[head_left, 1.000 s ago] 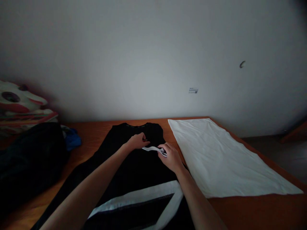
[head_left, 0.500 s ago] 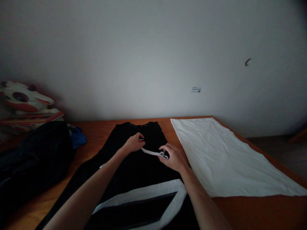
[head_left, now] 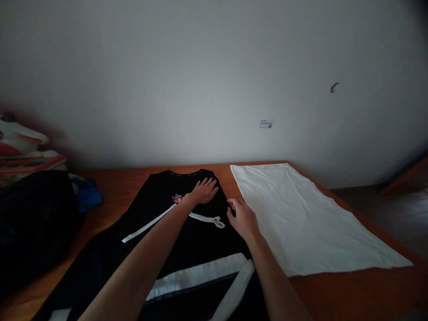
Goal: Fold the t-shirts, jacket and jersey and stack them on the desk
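Observation:
A black garment (head_left: 187,245) with a round neckline, white stripes and a small red and blue print (head_left: 177,198) lies spread out, its neckline at the far end. My left hand (head_left: 204,191) rests flat on its upper right part, fingers stretched out, holding nothing. At the garment's right edge, my right hand (head_left: 244,218) has curled fingers, thumb and forefinger closing on the black fabric. Left of it, a white strip (head_left: 203,218) lies across the chest, its end bunched in a small loop. My left forearm hides part of the strip and the front.
A white cloth (head_left: 307,218) lies flat to the right on the brown wooden surface (head_left: 351,294). Dark fabric (head_left: 36,223), a blue cloth (head_left: 88,195) and a plush toy (head_left: 23,138) are piled at left. A pale wall (head_left: 200,80) stands behind.
Both hands have let go of the white strip, which now lies on the garment. My left hand moved right and flattened; my right hand moved to the garment's edge. The view shifted slightly right.

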Demonstrator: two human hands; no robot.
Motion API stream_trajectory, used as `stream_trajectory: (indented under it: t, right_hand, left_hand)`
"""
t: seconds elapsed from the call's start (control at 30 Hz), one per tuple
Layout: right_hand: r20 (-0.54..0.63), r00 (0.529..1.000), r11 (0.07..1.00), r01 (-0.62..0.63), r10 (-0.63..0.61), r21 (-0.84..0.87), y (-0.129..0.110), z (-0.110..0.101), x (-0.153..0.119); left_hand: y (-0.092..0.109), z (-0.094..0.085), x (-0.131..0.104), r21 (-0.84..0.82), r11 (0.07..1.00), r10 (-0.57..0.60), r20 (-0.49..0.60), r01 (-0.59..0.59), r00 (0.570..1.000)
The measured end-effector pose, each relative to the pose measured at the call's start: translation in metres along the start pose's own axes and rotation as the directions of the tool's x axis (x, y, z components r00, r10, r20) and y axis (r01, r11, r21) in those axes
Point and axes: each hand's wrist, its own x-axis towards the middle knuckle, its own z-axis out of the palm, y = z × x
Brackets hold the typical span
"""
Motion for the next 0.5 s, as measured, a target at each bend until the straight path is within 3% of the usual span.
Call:
stream_trajectory:
  t: [0.13,0.23,0.33,0.4,0.5]
  right_hand:
    - [-0.013,0.999,0.999,-0.047,0.047,-0.014,0.001,0.001,0.000]
    - [-0.049,0.999,1.000,0.014,-0.015,-0.004,-0.003,-0.003,0.001]
    - [-0.028,0.987,0.984,0.162,-0.160,0.071,-0.007,-0.007,0.001]
    - [0.036,0.969,0.960,0.237,-0.245,0.150,-0.008,-0.008,0.001]
    - [0.117,0.961,0.951,0.222,-0.250,0.216,-0.008,-0.011,-0.001]
  left_hand:
    - [-0.004,0.004,0.010,-0.005,1.000,-0.009,-0.029,0.009,1.000]
    - [-0.001,-0.003,0.003,0.011,1.000,0.005,-0.131,-0.004,0.991]
    - [0.006,-0.011,-0.019,0.035,0.995,0.100,-0.210,-0.095,0.973]
    - [0.009,-0.014,-0.040,0.022,0.985,0.172,-0.167,-0.171,0.971]
    - [0.006,-0.016,-0.072,0.029,0.977,0.213,-0.066,-0.211,0.975]
